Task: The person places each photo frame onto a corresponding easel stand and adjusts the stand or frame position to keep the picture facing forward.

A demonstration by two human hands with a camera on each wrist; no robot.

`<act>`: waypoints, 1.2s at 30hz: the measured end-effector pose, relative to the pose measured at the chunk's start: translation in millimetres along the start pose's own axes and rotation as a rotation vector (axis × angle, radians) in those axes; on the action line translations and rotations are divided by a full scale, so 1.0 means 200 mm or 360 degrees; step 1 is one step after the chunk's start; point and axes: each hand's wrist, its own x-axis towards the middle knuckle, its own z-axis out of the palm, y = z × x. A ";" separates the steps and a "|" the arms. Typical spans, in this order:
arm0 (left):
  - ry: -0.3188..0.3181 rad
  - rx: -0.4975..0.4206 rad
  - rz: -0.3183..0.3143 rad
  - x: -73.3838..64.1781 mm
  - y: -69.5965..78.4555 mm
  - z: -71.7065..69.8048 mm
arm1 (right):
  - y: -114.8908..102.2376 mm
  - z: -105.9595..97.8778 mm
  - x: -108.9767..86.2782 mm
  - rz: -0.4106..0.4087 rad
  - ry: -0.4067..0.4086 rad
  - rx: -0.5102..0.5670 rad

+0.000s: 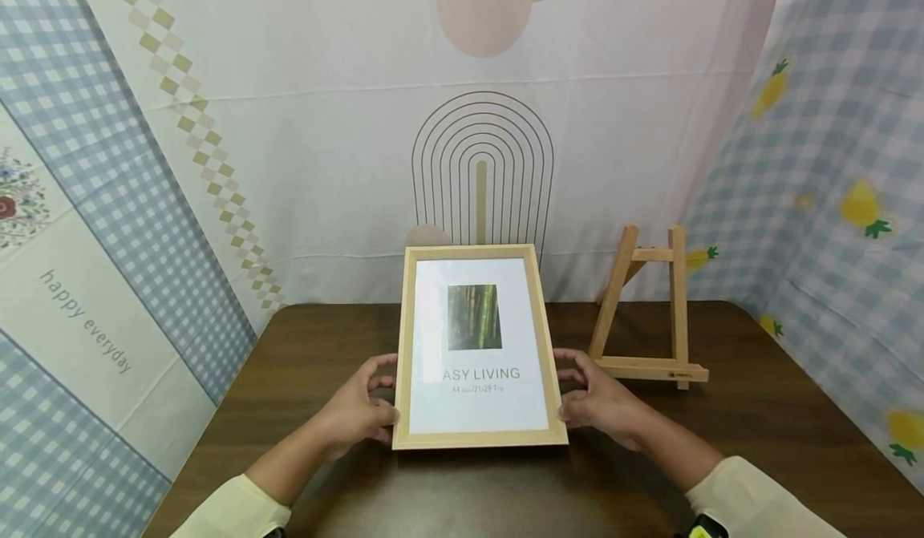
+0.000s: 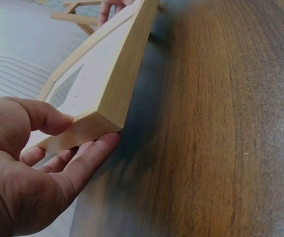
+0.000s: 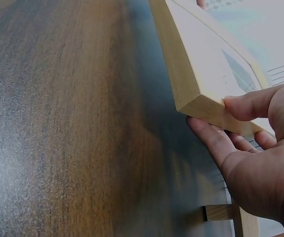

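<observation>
The frame [image 1: 476, 366] tilts over the worktop [image 1: 476, 494], left grip [image 1: 357, 408] at its eight o'clock and right grip [image 1: 597, 402] at four, both clamped on its sides; the easel [image 1: 678, 305] stands near three o'clock.

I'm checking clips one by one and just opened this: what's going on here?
A person's left grip and right grip hold a frame by its two sides. The frame is tilted, its lower edge raised off the table. An easel stands apart from it, to the right.
</observation>
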 end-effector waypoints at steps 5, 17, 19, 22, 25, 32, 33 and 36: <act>0.0019 0.0007 0.0005 0.00 0.01 0.00 | -0.01 -0.01 0.01 -0.0026 -0.0012 0.0010; 0.0071 0.0027 0.0016 0.01 0.02 0.02 | -0.01 -0.02 0.02 -0.0042 0.0008 -0.0018; 0.0083 0.0038 0.0016 0.02 0.02 0.02 | -0.01 -0.02 0.02 -0.0047 0.0011 -0.0018; 0.0095 0.0049 0.0014 0.02 0.03 0.02 | -0.01 -0.02 0.03 -0.0042 0.0029 -0.0026; 0.0103 0.0053 0.0017 0.02 0.03 0.02 | -0.01 -0.02 0.03 -0.0037 0.0057 -0.0026; 0.0137 0.0096 0.0020 0.03 0.04 0.02 | -0.02 -0.02 0.05 -0.0080 0.0057 -0.0019; 0.0142 0.0101 0.0023 0.03 0.04 0.02 | -0.02 -0.02 0.05 -0.0081 0.0061 -0.0017; 0.0146 0.0104 0.0035 0.04 0.03 0.02 | -0.03 -0.02 0.05 -0.0078 0.0073 -0.0008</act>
